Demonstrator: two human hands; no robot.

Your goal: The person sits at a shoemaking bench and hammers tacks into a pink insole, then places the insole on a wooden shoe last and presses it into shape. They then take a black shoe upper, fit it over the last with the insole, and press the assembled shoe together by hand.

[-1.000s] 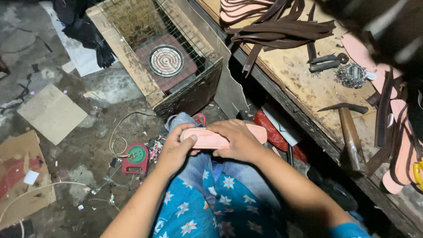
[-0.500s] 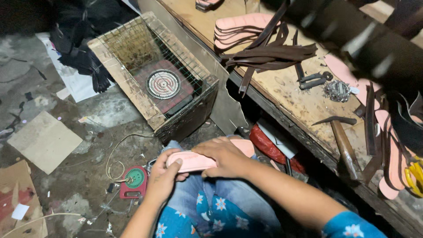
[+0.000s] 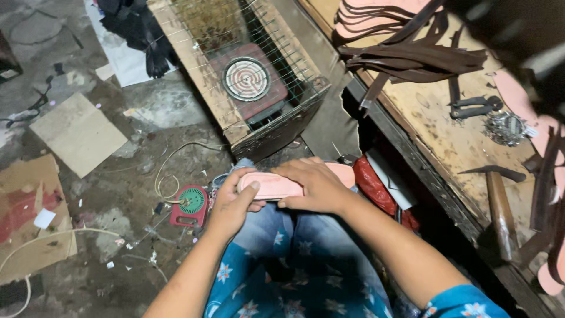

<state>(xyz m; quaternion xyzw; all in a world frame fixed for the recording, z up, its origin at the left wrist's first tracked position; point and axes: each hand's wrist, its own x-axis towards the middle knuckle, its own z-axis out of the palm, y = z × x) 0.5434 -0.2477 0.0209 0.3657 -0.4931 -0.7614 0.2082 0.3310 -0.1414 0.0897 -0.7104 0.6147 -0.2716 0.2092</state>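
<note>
A pink sandal sole lies across my lap, held flat over my jeans. My left hand grips its left end with the thumb on top. My right hand covers its right half, fingers pressing down on the upper face. The sole's far right tip shows past my right hand. My knees and a blue flowered garment fill the bottom of the view.
A wire cage holding a round electric coil heater stands ahead on the floor. A small red device with a cord lies left of my knee. The workbench at right carries dark straps, pink soles, pliers and a hammer. Cardboard pieces litter the floor.
The view has shifted slightly; both hands stay on the pink sole on my lap, with the right hand sliding a little along its top.
</note>
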